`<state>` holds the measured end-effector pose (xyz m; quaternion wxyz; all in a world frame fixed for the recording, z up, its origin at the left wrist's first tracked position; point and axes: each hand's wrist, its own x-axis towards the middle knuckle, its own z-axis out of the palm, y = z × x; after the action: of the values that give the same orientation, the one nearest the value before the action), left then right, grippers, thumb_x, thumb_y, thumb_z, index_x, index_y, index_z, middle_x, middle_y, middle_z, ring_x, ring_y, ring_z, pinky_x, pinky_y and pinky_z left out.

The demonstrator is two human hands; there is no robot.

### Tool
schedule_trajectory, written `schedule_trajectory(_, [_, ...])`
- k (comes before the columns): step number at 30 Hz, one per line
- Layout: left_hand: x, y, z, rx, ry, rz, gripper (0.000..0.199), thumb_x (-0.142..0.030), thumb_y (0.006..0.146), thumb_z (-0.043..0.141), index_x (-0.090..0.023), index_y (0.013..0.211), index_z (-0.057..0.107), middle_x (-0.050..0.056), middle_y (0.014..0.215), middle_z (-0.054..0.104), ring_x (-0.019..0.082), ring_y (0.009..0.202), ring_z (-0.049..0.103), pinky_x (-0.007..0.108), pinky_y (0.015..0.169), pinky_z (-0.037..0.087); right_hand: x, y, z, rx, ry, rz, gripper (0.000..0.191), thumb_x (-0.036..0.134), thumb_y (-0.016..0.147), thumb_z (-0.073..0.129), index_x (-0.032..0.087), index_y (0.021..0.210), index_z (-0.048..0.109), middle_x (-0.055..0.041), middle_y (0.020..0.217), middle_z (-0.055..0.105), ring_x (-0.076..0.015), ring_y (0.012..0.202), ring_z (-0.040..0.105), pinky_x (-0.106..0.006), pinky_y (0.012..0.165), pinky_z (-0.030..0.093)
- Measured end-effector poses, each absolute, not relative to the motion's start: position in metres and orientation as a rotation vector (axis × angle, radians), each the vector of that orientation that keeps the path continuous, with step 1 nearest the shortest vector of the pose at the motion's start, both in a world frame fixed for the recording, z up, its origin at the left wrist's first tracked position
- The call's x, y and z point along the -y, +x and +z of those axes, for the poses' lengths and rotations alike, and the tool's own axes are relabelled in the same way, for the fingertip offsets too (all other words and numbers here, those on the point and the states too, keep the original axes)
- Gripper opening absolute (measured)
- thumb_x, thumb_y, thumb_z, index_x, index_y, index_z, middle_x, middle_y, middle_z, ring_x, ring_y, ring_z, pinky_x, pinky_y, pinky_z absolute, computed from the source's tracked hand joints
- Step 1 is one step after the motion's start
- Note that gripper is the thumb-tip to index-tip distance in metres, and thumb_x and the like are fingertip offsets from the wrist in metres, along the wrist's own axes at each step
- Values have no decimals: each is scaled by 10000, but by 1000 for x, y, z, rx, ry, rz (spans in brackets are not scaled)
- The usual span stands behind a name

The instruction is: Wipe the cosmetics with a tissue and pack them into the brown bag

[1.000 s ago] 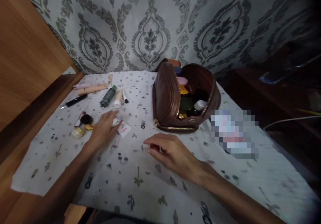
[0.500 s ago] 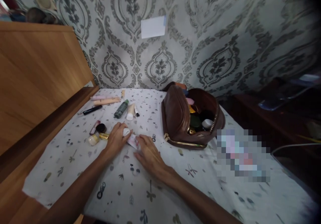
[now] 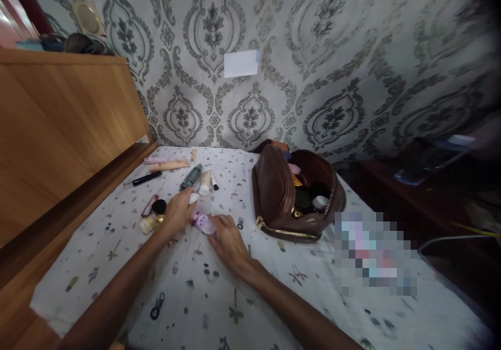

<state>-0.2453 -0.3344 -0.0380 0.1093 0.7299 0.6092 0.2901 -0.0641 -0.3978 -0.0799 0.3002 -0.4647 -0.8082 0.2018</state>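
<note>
Slightly left of the middle of the table, my left hand (image 3: 178,215) is closed, with a white cap (image 3: 193,198) showing at its fingertips. My right hand (image 3: 230,243) has its fingers closed on the lower end of a small white tube (image 3: 203,223) printed in purple and pink. Whether cap and tube are joined I cannot tell, as my left fingers cover the place between them. Close by my left hand lie a black-lidded jar (image 3: 158,207), a small pale-yellow jar (image 3: 147,225) and a pink slim tube (image 3: 150,206).
A brown cosmetic bag (image 3: 274,188) stands unzipped on the right, with several items inside. Beyond my hands lie a green bottle (image 3: 191,177), a beige tube (image 3: 205,183), a peach tube (image 3: 169,165) and a black pen-like stick (image 3: 146,178). A wooden cabinet (image 3: 70,125) borders the left.
The tube has turned, so its purple print now shows. My left hand and the white cap have shifted slightly away from the tube's body. The camera view has tilted up a little.
</note>
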Motion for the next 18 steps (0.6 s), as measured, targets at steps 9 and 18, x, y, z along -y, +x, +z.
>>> schedule_trajectory(9, [279, -201, -23, -2121, 2241, 245, 507, -486, 942, 469, -73, 1227, 543, 262, 1156, 680, 397, 1085, 663, 449, 871, 509, 393, -62, -99, 1917, -1154, 577, 352, 92, 826, 597, 127, 1169, 666, -153, 1199, 642, -272, 1139, 554, -443, 1029, 460])
schedule_trajectory(18, [282, -225, -22, -1942, 2175, 367, 453, -464, 886, 476, -130, 1158, 617, 105, 928, 741, 273, 855, 723, 317, 716, 543, 384, -50, -96, 1377, -1096, 950, 240, 301, 867, 591, 176, 1050, 685, -76, 975, 692, -190, 850, 646, -327, 765, 525])
